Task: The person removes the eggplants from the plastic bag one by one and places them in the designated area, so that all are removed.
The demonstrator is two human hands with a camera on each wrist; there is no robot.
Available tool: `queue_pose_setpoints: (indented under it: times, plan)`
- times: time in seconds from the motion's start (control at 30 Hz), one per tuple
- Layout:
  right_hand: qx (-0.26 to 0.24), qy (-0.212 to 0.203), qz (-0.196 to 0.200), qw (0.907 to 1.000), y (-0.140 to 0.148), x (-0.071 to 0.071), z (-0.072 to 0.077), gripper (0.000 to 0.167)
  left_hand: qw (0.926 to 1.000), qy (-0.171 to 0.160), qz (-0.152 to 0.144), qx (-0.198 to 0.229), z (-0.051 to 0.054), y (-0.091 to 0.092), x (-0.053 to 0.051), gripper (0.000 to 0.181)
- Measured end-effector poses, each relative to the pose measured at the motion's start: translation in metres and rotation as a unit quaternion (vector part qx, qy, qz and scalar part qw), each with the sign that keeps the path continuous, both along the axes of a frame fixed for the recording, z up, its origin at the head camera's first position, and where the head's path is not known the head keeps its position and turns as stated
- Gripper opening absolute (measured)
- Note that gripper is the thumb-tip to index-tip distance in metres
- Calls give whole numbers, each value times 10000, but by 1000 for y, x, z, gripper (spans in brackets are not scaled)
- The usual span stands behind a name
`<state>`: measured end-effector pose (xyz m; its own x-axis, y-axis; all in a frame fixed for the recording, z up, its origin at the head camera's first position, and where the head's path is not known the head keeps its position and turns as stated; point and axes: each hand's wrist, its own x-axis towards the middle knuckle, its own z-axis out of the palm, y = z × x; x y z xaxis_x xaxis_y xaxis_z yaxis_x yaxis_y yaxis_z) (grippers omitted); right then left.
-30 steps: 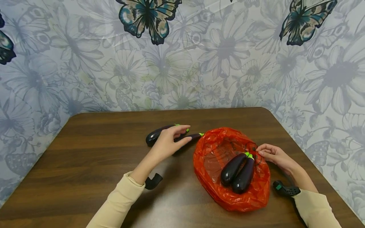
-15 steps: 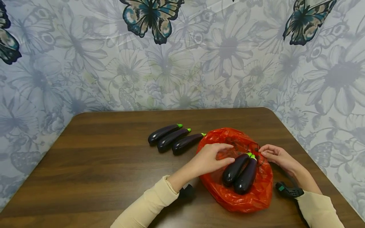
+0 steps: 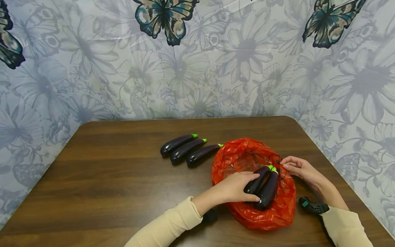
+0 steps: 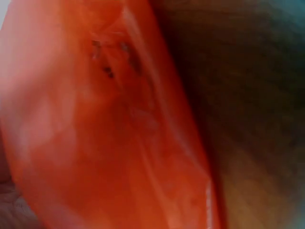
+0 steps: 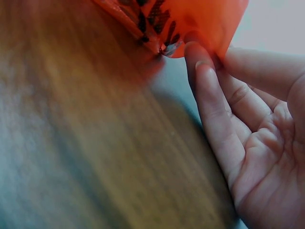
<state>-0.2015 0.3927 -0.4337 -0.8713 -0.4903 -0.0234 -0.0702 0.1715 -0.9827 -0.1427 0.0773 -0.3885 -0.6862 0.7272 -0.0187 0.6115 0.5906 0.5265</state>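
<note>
Two dark glossy eggplants with green stem ends lie side by side in an open red plastic bag (image 3: 228, 151). My left hand (image 3: 236, 188) reaches over the bag's near left rim and grips the left eggplant (image 3: 261, 176), thumb and fingers at its sides; its lower end is hidden. Beside it lies the right eggplant (image 3: 267, 192), close to my thumb tip. At the bag's right rim my right hand (image 3: 303, 169) pinches the plastic between thumb and fingers, also plain in the right wrist view. Red plastic (image 4: 95, 143) fills much of the left wrist view, hiding the eggplants.
Three more eggplants lie left of the bag on the brown wooden table (image 3: 108, 178): a far one (image 3: 177, 144), a middle one (image 3: 187, 151) and a near one (image 3: 202, 156) whose stem end reaches the bag. Behind the table hangs a flowered wall covering (image 3: 197, 82).
My left hand has moved right from the eggplants on the table, over the bag's rim, and down onto the left eggplant inside. My right hand stays at the rim.
</note>
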Motion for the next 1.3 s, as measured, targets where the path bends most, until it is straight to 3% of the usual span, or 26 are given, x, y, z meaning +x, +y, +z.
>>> queue_pose_setpoints:
  times: [0.2,0.5,0.93,1.3]
  plan:
    - [53,35,-77,10000,-8,2,0,18,9999,57,13,-123,-8,-9,-5,70]
    - [58,70,-183,9998,-20,4,-2,19,9995,96,-148,270,-17,-26,-21,66]
    - [-54,40,-417,9991,-40,9,-3,19,9950,-543,180,816,-16,-57,-42,58]
    - [-10,143,-683,9976,-56,13,-9,18,9910,-642,91,1172,-13,-89,-55,49]
